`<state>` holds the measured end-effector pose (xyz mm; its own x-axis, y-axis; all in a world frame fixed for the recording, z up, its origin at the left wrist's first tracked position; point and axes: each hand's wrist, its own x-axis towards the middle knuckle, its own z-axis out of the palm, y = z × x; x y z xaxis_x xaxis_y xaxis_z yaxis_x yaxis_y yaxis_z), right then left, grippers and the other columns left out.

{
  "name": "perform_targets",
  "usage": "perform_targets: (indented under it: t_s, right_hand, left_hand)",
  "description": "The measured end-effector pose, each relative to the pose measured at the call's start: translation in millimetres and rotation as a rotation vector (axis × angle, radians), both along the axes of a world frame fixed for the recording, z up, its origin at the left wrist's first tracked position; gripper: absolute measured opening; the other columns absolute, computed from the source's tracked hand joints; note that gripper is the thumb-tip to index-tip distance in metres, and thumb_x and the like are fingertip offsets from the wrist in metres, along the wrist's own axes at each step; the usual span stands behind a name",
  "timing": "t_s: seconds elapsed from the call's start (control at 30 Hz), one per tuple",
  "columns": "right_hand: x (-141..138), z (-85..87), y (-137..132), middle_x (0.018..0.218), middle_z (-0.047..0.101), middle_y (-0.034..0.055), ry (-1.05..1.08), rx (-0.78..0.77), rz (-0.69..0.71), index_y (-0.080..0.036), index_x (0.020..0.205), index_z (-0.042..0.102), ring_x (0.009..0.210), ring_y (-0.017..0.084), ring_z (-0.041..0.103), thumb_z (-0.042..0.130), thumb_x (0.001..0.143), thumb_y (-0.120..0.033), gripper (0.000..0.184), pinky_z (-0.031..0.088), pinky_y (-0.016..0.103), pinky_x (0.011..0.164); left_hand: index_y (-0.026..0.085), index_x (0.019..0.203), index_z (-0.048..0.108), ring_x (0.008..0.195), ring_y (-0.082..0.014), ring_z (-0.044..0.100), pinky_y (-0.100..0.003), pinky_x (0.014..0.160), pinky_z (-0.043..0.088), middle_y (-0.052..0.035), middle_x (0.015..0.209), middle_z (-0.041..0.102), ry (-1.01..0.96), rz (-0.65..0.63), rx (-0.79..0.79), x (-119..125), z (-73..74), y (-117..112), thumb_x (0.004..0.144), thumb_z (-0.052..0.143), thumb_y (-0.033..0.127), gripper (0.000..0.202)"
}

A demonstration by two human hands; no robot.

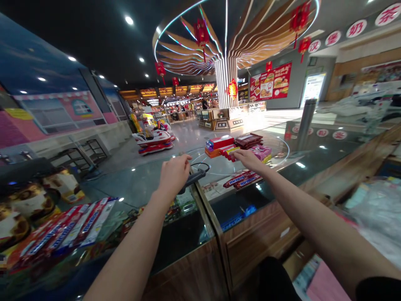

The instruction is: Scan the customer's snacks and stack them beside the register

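Observation:
My right hand reaches over the glass counter with its fingers stretched out, fingertips at a row of red and yellow candy rolls. Beside the rolls are a red box, brown packs and a pink pack. Mentos packs lie below that hand. My left hand is curled closed above the counter; its palm side is hidden, so I cannot tell if it holds anything. Just right of it lies a dark device with a black cable.
More Mentos packs and brown-and-white bags are at the left. A metal frame divides the counter. A grey post stands at the right. Beyond the counter are a ride-on toy and a striped pillar.

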<state>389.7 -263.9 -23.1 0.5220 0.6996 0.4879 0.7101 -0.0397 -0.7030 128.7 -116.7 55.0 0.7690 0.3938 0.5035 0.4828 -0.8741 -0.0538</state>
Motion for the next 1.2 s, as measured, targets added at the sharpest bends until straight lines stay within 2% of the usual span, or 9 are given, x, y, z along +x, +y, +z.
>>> perform_targets:
  t_s: [0.1,0.2,0.4,0.67,0.9,1.2]
  right_hand:
    - [6.2,-1.2,-15.4,0.098,0.073,0.0073,-0.085,-0.059,-0.08,-0.017,0.097,0.071,0.091,0.021,0.065,0.044,0.091,-0.028,0.03,0.046,0.032,0.084]
    - [8.6,-0.4,-29.3,0.091,0.072,0.0067,-0.148,-0.155,-0.133,-0.017,0.093,0.071,0.085,0.02,0.064,0.045,0.092,-0.03,0.029,0.046,0.03,0.077]
    - [8.3,-0.1,-55.5,0.093,0.072,0.0072,-0.188,-0.264,-0.131,-0.018,0.096,0.069,0.086,0.02,0.064,0.042,0.094,-0.033,0.031,0.044,0.028,0.075]
    - [7.2,-6.6,-76.2,0.092,0.072,0.0065,-0.17,-0.342,-0.168,-0.02,0.096,0.07,0.086,0.021,0.064,0.04,0.095,-0.037,0.035,0.043,0.029,0.074]
    - [5.9,-12.5,-75.3,0.099,0.072,0.0075,-0.177,-0.393,-0.221,-0.021,0.104,0.071,0.09,0.023,0.065,0.039,0.095,-0.037,0.036,0.044,0.031,0.078]
    - [-2.7,-5.6,-78.7,0.106,0.072,0.0085,-0.24,-0.485,-0.308,-0.025,0.111,0.069,0.094,0.025,0.066,0.037,0.096,-0.041,0.039,0.044,0.031,0.078]
  left_hand:
    - [0.024,0.112,0.062,0.099,-0.0245,0.062,-0.037,0.086,0.041,-0.0052,0.103,0.071,-0.012,-0.055,-0.009,12.8,-6.9,-9.7,0.089,0.048,0.025,0.027]
    - [0.024,0.112,0.062,0.098,-0.0243,0.062,-0.037,0.085,0.041,-0.0057,0.104,0.071,0.003,-0.094,-0.014,23.3,-13.8,-20.5,0.089,0.048,0.026,0.026]
    - [0.022,0.114,0.06,0.098,-0.0227,0.061,-0.034,0.082,0.041,-0.0064,0.102,0.07,0.059,-0.214,0.009,38.0,-33.7,-39.0,0.091,0.047,0.025,0.026]
    - [0.022,0.117,0.058,0.098,-0.0232,0.061,-0.034,0.083,0.041,-0.0075,0.106,0.069,0.106,-0.335,-0.014,46.1,-61.5,-48.8,0.092,0.05,0.037,0.03]
    - [0.022,0.118,0.057,0.098,-0.0232,0.062,-0.034,0.08,0.044,-0.0075,0.102,0.07,0.127,-0.371,-0.112,48.0,-70.5,-52.7,0.091,0.05,0.045,0.036]
    - [0.022,0.118,0.058,0.1,-0.023,0.062,-0.035,0.085,0.045,-0.0066,0.103,0.07,0.135,-0.424,-0.128,46.7,-70.4,-61.5,0.092,0.05,0.039,0.032]
